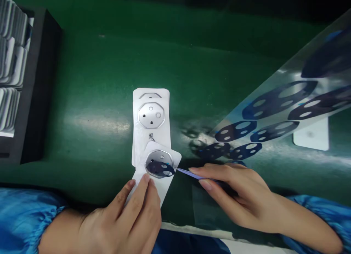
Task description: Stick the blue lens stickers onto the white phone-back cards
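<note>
the white card (163,186) overlaps the near end of the card stack (141,140) on the green table (90,75); its long axis slants from lower left to upper right, its octagonal end pointing away from the person. that end bears a silvery eight-sided plate (153,155) with a shiny rim, partly covered by a glossy, dark blue film piece (157,169) with rounded openings. the film's long axis runs left to right, dipping rightward, its right end passing over the plate's rim. the left hand (126,213), nearer the person than the stack, has its fingers close together, fingertips on the card; whether it grips or only presses, i cannot tell. the right hand (236,195), right of the stack, is clamped on purple tweezers (189,173), thumb against forefinger, the tip meeting the film's right end
</note>
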`<action>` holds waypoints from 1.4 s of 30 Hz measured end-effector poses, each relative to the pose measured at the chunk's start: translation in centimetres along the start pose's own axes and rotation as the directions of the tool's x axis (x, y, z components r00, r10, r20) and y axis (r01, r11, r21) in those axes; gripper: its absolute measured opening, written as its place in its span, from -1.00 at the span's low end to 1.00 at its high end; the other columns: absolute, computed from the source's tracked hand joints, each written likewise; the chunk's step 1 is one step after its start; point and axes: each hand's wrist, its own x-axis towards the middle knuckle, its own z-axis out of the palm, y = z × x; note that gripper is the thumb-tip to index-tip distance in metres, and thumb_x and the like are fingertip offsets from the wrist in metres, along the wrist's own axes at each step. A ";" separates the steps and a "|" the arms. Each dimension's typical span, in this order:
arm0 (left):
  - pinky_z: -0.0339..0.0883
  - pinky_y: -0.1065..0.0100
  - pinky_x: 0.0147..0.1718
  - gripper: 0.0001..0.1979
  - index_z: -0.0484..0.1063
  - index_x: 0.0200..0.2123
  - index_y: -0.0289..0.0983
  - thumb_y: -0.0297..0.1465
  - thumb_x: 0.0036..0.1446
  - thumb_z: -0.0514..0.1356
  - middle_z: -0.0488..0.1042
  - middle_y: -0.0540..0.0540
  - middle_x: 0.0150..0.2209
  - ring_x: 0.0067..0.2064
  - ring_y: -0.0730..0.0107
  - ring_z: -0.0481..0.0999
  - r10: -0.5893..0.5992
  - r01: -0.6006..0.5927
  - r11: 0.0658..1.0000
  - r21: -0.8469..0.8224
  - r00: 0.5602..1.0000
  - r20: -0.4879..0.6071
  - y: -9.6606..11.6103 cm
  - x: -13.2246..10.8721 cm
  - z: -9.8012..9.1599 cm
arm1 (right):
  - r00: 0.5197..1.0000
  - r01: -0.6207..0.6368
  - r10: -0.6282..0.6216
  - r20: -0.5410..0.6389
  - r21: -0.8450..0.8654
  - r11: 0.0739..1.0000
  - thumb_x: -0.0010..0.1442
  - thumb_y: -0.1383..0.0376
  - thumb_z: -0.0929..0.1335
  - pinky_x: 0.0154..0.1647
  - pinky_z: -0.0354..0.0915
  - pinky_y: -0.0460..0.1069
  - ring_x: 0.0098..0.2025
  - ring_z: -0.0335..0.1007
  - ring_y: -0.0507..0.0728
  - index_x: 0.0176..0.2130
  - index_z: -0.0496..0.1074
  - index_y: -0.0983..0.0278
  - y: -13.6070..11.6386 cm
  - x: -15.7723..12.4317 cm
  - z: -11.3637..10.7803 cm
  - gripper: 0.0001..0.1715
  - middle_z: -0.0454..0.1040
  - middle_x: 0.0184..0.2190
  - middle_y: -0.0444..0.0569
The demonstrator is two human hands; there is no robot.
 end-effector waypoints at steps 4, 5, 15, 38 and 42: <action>0.56 0.27 -0.20 -0.79 0.56 -0.20 -0.40 -0.42 0.27 0.14 0.63 -0.17 -0.18 -0.08 0.07 0.66 -0.008 0.008 1.000 -0.009 1.000 0.006 0.1 -0.1 0.1 | 1.000 -0.020 0.020 0.004 0.011 1.000 0.32 0.52 0.26 -0.63 0.22 -0.02 -0.61 0.33 0.05 0.23 0.27 0.06 0.0 -0.1 -0.1 -0.41 0.43 -0.49 -0.17; 0.56 0.27 -0.19 -0.78 0.56 -0.19 -0.40 -0.41 0.27 0.15 0.63 -0.17 -0.17 -0.07 0.06 0.66 -0.008 0.008 1.000 -0.015 1.000 0.011 0.1 -0.1 0.1 | 1.000 -0.023 0.023 0.007 0.011 1.000 0.33 0.51 0.27 -0.64 0.22 -0.02 -0.61 0.34 0.06 0.24 0.27 0.06 0.0 -0.1 -0.1 -0.41 0.44 -0.49 -0.17; 0.60 0.30 -0.24 -0.78 0.57 -0.17 -0.44 -0.45 0.26 0.15 0.62 -0.20 -0.16 -0.09 0.06 0.66 0.007 -0.007 1.000 -0.006 1.000 0.021 -0.1 0.0 0.2 | 1.000 -0.020 0.020 0.016 0.016 1.000 0.35 0.49 0.27 -0.63 0.24 -0.04 -0.61 0.37 0.04 0.20 0.29 0.10 0.0 0.0 -0.3 -0.49 0.46 -0.48 -0.18; 0.64 0.30 -0.21 -0.78 0.57 -0.12 -0.41 -0.39 0.27 0.22 0.58 -0.21 -0.11 -0.04 0.02 0.64 0.014 -0.014 1.000 0.016 0.999 0.045 0.6 -0.5 0.1 | 1.000 -0.019 0.019 0.016 0.008 1.000 0.37 0.48 0.28 -0.64 0.24 -0.04 -0.59 0.41 0.06 0.21 0.31 0.11 0.0 0.0 -0.3 -0.51 0.52 -0.47 -0.14; 0.63 0.25 -0.15 -0.79 0.57 -0.10 -0.39 -0.41 0.28 0.20 0.57 -0.20 -0.07 0.02 -0.01 0.62 -0.033 0.031 0.999 0.025 0.996 0.082 0.8 -0.6 0.0 | 1.000 -0.006 0.006 0.016 0.020 1.000 0.36 0.49 0.28 -0.63 0.24 -0.05 -0.61 0.37 0.03 0.21 0.33 0.14 0.0 0.0 -0.4 -0.50 0.47 -0.50 -0.17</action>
